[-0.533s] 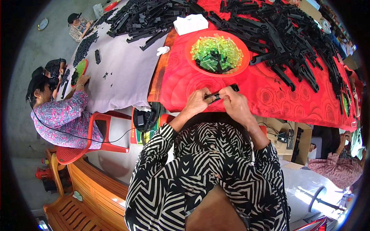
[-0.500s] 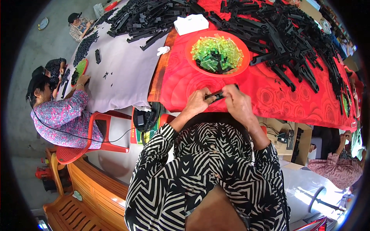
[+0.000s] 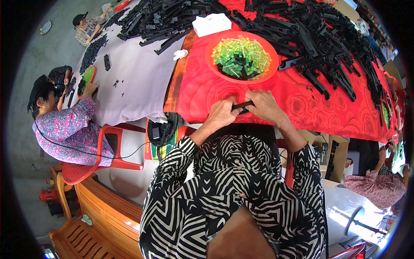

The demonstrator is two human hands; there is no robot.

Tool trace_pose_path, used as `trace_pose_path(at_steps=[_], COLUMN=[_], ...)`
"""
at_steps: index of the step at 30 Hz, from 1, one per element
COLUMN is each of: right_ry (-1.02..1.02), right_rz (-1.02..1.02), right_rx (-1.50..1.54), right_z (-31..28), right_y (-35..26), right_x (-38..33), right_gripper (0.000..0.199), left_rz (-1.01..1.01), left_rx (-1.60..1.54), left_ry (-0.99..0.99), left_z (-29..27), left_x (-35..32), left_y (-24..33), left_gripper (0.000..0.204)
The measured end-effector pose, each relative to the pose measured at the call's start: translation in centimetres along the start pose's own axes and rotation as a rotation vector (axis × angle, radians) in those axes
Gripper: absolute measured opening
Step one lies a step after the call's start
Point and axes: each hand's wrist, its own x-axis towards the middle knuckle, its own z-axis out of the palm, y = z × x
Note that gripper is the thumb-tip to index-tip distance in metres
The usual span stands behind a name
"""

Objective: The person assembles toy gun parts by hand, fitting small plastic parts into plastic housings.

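Between both hands, at the near edge of the red-covered table, I hold a long black plastic part. My left hand is closed round its left end. At its right end, the fingers of my right hand are closed on it, covering that end. Just beyond my hands stands a round orange-red tray, heaped with small yellow-green translucent pieces and some small black ones. Whether a small piece is under my fingers cannot be seen.
Piles of long black plastic parts cover the table's far right. Behind the tray sits a white tissue pack. A person in a patterned top works at the grey-covered table on the left. Cardboard boxes stand under the table at right.
My right hand has shifted slightly left and turned down onto the black part, which now lies more level between my hands.
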Motion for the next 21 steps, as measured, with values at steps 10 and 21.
trace_pose_path(at_steps=[10,21], right_ry=[-0.036,0.059], right_rz=[0.026,-0.024], right_rx=[0.027,0.078], right_z=[0.3,1.3], right_y=[-0.8,-0.9], right_x=[0.4,0.6], right_gripper=[0.025,0.025], left_rz=[0.028,0.083], left_rx=[0.028,0.098], left_ry=[-0.009,-0.013], left_z=[-1.0,-1.7], left_x=[-0.3,-0.1], left_y=[-0.5,-0.6], left_gripper=[0.033,0.035])
